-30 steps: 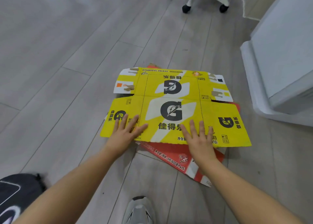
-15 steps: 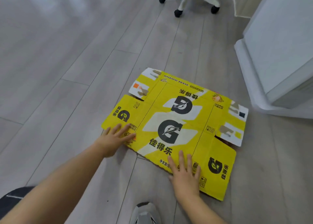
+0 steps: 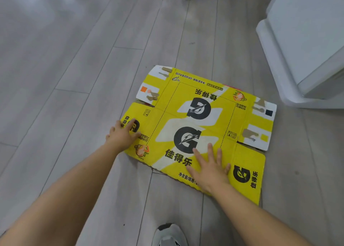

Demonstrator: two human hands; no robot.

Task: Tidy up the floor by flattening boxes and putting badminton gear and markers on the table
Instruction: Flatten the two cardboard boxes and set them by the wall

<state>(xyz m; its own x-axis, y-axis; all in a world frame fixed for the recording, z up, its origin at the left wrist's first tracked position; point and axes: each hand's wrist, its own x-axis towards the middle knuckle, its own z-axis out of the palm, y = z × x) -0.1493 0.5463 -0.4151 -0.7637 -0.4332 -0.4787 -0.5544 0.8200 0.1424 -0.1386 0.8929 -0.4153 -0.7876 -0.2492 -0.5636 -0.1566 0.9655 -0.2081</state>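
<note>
Currently, your flattened yellow box (image 3: 202, 121) lies open on the grey plank floor (image 3: 74, 74), showing black G logos, white swashes and torn white end flaps. Your left hand (image 3: 122, 136) presses its left flap, fingers straight and close together. Your right hand (image 3: 210, 169) presses the near edge, fingers straight and spread apart.

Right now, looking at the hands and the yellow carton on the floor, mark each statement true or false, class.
1. The yellow Gatorade carton lies flattened on the grey plank floor. True.
2. The right hand grips a marker. False: it presses flat on the carton, fingers spread.
3. The left hand touches the carton's left flap. True.
4. A badminton racket lies on the carton. False: only the two hands are on it.
</note>
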